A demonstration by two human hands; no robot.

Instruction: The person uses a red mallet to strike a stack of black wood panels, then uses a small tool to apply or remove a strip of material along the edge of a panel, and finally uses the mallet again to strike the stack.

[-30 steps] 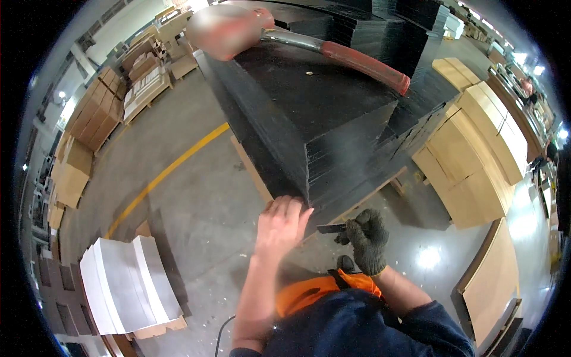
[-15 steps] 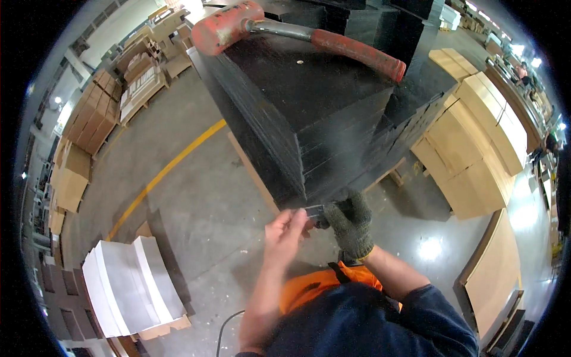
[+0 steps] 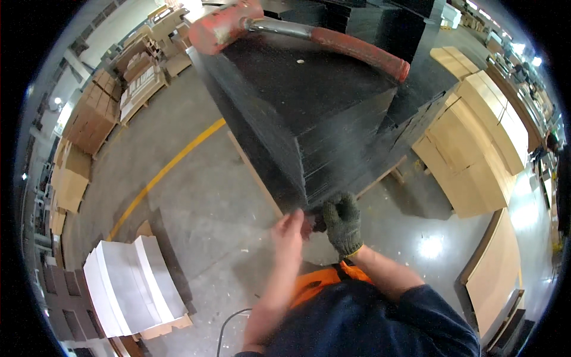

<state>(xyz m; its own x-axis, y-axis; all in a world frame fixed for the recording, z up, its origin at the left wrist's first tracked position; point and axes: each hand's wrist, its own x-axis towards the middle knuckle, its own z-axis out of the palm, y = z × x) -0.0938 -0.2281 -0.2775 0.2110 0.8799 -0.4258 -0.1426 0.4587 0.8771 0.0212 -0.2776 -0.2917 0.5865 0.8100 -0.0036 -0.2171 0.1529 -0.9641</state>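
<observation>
Concrete floor (image 3: 202, 184) carries stacked white panels (image 3: 134, 285) at near left. Centre, a red mallet (image 3: 297, 30) lies across black boards (image 3: 339, 89), presumably parked within reach. Left hand (image 3: 289, 228): fingers bent; blur hides whether they pinch anything. Small dark item (image 3: 319, 224) sits by the boards' near corner, gripped in the gloved right hand (image 3: 343, 221), apparently for control. Pale boards (image 3: 470, 154) are stacked right.
</observation>
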